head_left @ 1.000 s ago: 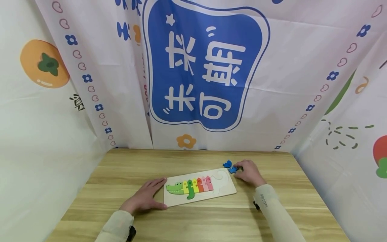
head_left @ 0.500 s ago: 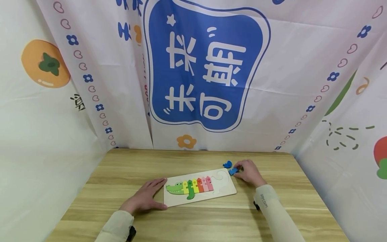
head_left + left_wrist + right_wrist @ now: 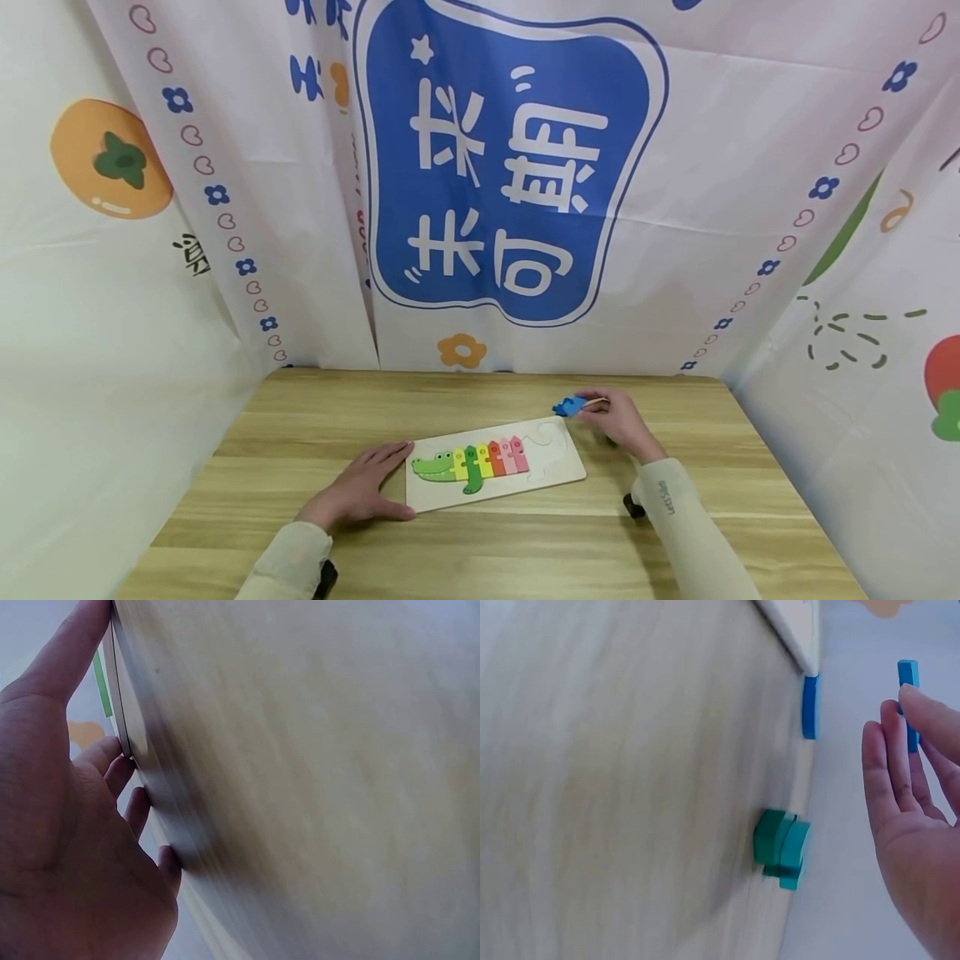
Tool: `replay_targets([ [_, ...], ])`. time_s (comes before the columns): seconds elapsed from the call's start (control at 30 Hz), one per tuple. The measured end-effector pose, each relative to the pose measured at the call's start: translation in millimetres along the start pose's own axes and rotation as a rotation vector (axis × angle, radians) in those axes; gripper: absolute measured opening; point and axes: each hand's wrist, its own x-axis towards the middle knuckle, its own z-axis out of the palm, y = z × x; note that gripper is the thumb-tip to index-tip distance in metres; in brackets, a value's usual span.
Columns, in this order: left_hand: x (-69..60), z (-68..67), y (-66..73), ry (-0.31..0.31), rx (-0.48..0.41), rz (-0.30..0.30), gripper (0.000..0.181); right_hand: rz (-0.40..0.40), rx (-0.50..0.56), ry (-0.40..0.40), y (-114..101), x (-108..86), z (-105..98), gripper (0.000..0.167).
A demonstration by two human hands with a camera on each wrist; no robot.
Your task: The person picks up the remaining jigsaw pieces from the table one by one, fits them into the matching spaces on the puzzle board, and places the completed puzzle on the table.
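Down at the bottom of the frame, two pale sleeves [image 3: 690, 533] are reaching in over the wooden table [image 3: 480, 550], and just left of bottom centre the left hand [image 3: 360, 487] is bracing the board [image 3: 557, 468], thumb and fingers spread wide, tips touching its left end but not curling round it. The board is lying flat at lower centre, its row of coloured pieces [image 3: 483, 460] running from a green crocodile head [image 3: 433, 468] to pink, and its right end is showing bare wood with a faint outline. Beyond its upper right corner, the right hand [image 3: 618, 421] is pinching a blue piece [image 3: 909, 673] between thumb and fingers, off the table in the right wrist view; a second blue piece [image 3: 811, 707] is lying beside the board's corner, and green pieces [image 3: 780, 844] are sitting lower in that view. So this is looking like the pick-up step, with the tail end waiting. The next move is probably calling for turning the piece flat, lining it up with the outline and pressing gently while the left hand is steadying. Behind everything, a printed cloth [image 3: 712, 208] is filling the upper frame.
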Motion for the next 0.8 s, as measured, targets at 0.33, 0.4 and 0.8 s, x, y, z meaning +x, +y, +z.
replay_targets([
  [0.33,0.5,-1.8,1.2,-0.019,-0.006,-0.013,0.113,0.035,0.056,-0.001,-6.0,1.7,0.1,0.039],
  [0.4,1.2,-1.5,0.7,-0.019,-0.013,-0.024,0.113,0.056,0.044,0.008,-8.2,2.2,1.2,0.038],
  [0.8,1.2,-0.4,-0.4,-0.013,-0.009,-0.02,0.113,0.139,0.292,-0.021,-10.7,4.2,8.3,0.033],
])
